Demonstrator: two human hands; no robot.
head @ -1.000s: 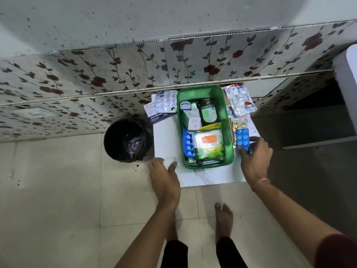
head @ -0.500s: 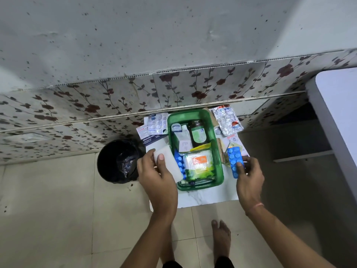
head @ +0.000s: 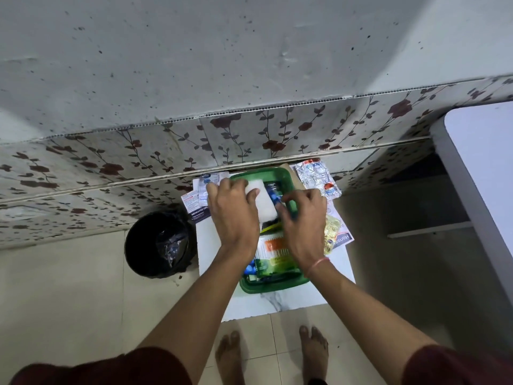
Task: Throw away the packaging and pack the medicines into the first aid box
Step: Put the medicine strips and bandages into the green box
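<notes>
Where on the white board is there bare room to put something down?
Bare: the board's near edge in front of the green box, and a strip between box and bin. Crowded: both far corners and the box's right side, covered with packets.

The basket is green, and the pad above it is plain white. A black bin stands on pale cream floor tiles, and the board is white with faint grey veins. The wall panels show dark red roses on thin dark stems.
</notes>
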